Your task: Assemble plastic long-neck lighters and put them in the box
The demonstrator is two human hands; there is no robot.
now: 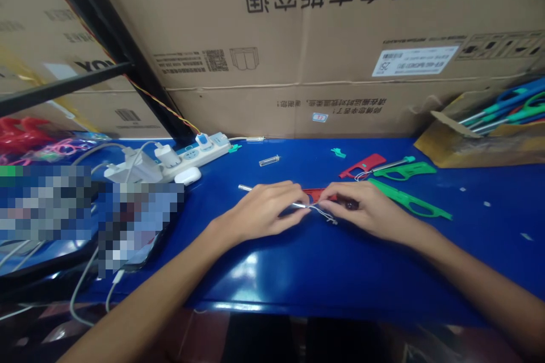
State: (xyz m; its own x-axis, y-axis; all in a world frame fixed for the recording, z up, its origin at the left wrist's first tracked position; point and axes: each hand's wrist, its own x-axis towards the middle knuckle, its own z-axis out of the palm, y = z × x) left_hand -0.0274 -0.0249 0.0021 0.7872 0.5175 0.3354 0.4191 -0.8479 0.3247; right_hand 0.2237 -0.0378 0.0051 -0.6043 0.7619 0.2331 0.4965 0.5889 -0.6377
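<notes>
My left hand [272, 204] is closed around a thin silvery metal tube [244, 188], whose far end sticks out to the left past the knuckles. From its other end, by my fingertips, pale thin wires [326, 214] trail to the right. My right hand [361, 207] pinches at these wires just beside the tube's end. A dark rounded end [351, 204] shows under my right fingers; what it belongs to is hidden. Behind both hands lies a red plastic piece [314, 195], partly covered. Green handle halves [411, 198] lie right of my right hand.
A red handle half [364, 165] and another metal tube [394, 163] lie behind. A small clear part [269, 161] sits further back. At left are a power strip [196, 156] and a phone [138, 229]. A carton of lighters [485, 139] stands right, against large cardboard boxes [276, 68].
</notes>
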